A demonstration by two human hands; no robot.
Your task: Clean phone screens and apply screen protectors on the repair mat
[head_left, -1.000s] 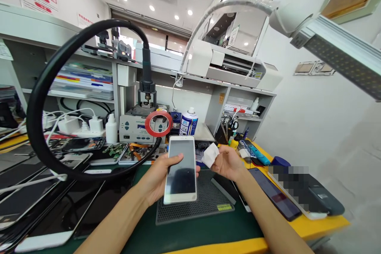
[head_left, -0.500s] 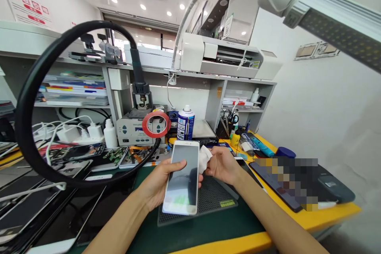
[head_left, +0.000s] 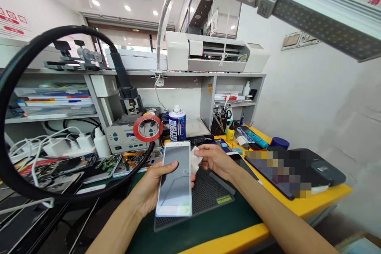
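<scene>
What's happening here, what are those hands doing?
A person's left hand holds a white phone, with the thumb over its screen. The right hand pinches a crumpled white wipe by the phone's edge; whether they touch is hard to tell. The phone is held above a dark mat, and a spray can stands behind it.

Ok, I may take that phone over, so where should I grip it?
Probably pinch the phone by its bottom end, from the near side: that flat end is clear of the left hand, whose fingers show at the right edge.
</scene>
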